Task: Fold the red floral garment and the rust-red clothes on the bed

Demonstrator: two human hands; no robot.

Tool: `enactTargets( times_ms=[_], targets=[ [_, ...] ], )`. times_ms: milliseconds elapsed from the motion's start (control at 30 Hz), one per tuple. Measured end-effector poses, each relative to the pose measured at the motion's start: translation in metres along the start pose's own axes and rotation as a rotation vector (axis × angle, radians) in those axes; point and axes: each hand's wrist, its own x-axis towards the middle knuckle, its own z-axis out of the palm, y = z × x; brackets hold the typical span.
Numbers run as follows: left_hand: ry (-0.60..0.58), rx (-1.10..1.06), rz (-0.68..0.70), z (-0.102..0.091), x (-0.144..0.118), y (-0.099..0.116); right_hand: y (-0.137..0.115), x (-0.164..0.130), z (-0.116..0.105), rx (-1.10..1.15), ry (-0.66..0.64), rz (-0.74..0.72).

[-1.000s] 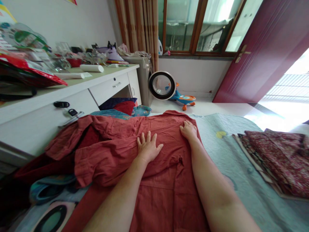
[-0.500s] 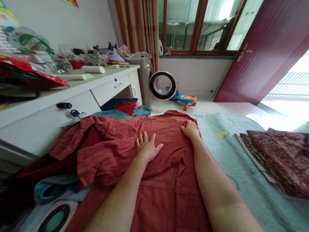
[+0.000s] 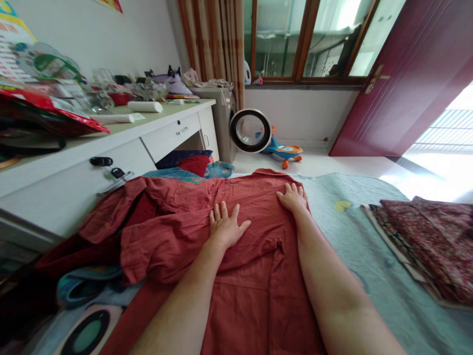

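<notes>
A rust-red long-sleeved garment [image 3: 254,305], which looks like a shirt or jacket, is spread over a pale blue bed cover [image 3: 343,236]. One sleeve [image 3: 158,241] lies folded across toward the left, with its cuff near the bed's left side. My left hand [image 3: 226,228] rests flat on the middle of the cloth, fingers spread. At the garment's upper right edge, my right hand [image 3: 293,198] lies palm down with fingers stretched out. Neither hand grips anything. Small wrinkles run through the fabric between them.
Folded patterned clothes [image 3: 428,246] lie on the bed at right. A white desk [image 3: 125,143] crowded with items stands along the left. Beyond the bed are a washing machine with its round door [image 3: 251,130] open, a blue and orange ride-on toy [image 3: 286,150] and a dark red door [image 3: 384,88].
The view has shifted very slightly, so the room appears a little farther right. Both hands stay in nearly the same places on the garment.
</notes>
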Motion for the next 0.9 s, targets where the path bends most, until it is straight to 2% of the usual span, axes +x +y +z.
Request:
enactTargets(
  times_ms=[167,300,400,500,700,800,900],
  targets=[
    [0.041,-0.001,0.003,-0.001,0.001,-0.001,0.000,0.000,0.001,0.016,0.057,-0.004],
    [0.093,0.006,0.172,-0.003,0.003,0.001,-0.002,-0.005,-0.002,0.073,0.233,-0.063],
    [0.054,-0.020,0.253,-0.004,0.003,0.002,-0.005,-0.009,-0.006,0.107,0.317,-0.117],
    [0.022,-0.039,0.240,-0.004,0.003,0.003,-0.006,-0.010,-0.007,0.061,0.242,-0.088],
    [0.044,-0.043,0.233,-0.004,0.002,0.002,-0.004,-0.007,-0.002,0.022,0.148,-0.072],
    [0.063,-0.001,0.193,-0.011,0.000,-0.003,-0.003,-0.006,0.001,0.048,0.125,-0.052],
    [0.138,0.083,0.128,-0.024,-0.001,-0.014,-0.001,-0.003,0.001,0.055,0.109,-0.043]
  ],
)
